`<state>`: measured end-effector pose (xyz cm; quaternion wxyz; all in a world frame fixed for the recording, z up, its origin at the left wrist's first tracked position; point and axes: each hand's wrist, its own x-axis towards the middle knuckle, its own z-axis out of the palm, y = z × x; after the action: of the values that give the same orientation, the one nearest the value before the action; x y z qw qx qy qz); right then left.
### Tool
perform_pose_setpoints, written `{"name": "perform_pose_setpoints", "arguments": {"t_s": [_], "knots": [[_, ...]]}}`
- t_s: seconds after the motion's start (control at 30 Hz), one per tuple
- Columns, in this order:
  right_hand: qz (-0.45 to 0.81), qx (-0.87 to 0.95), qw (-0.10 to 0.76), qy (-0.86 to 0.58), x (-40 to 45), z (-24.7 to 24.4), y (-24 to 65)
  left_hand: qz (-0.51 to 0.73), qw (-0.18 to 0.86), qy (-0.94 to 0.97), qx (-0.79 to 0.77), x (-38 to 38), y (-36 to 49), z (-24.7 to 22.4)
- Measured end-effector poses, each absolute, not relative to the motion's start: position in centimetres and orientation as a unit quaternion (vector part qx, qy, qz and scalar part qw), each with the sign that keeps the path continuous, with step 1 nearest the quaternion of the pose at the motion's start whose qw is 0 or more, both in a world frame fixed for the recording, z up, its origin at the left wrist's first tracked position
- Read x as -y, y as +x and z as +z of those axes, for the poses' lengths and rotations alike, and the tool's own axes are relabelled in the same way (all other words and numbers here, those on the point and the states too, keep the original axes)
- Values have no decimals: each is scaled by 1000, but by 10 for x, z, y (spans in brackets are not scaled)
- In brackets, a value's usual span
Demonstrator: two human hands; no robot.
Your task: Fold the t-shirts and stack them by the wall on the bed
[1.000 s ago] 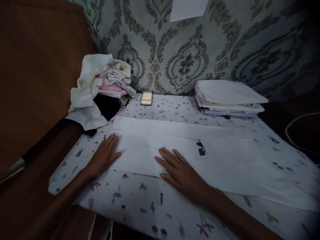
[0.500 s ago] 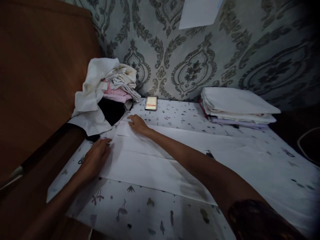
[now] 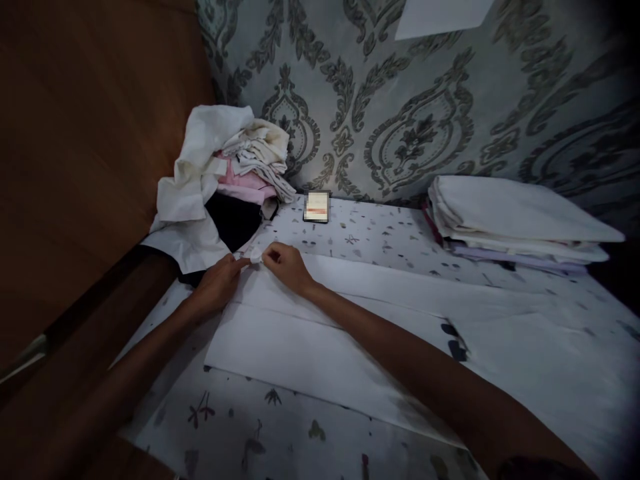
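Note:
White trousers [image 3: 280, 340] lie spread over a patterned sheet, their two legs reaching left and the wider part off to the right. At the far leg's hem, my left hand [image 3: 219, 283] pinches the cloth between thumb and forefinger. Just right of it, my right hand [image 3: 287, 267] is closed on the same hem, and a small bit of white fabric bunches up between the two hands. My right forearm crosses over both legs and hides part of them.
A loose heap of clothes [image 3: 195, 167] sits at the back left by a brown wooden panel [image 3: 100, 133]. A small device with a blurred screen [image 3: 317, 207] lies near the wall. Folded white clothes [image 3: 515, 207] are stacked at the back right on the printed sheet [image 3: 280, 413].
Both hands have come together at the far leg's hem. My left hand has moved up and right from the near leg and closed. The view has shifted slightly left.

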<state>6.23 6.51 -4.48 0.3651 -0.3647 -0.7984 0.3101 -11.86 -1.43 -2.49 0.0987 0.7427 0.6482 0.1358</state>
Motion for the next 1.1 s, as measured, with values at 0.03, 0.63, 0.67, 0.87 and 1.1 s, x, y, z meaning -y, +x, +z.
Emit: {"name": "perform_pose_setpoints", "arguments": {"t_s": [0.03, 0.63, 0.67, 0.87, 1.1], "knots": [[326, 789, 376, -362, -67, -44, 64, 115, 88, 744, -653, 11, -117, -22], [350, 861, 296, -222, -41, -40, 69, 23, 20, 714, -700, -19, -122, -7], [359, 857, 300, -217, -39, -38, 70, 42, 15, 709, -704, -20, -121, -6], [299, 846, 352, -266, -42, -32, 119, 78, 2, 734, -675, -35, -98, -6], [77, 845, 229, -478, -51, -54, 223, 4, -1, 757, -653, -59, -90, -11]]}}
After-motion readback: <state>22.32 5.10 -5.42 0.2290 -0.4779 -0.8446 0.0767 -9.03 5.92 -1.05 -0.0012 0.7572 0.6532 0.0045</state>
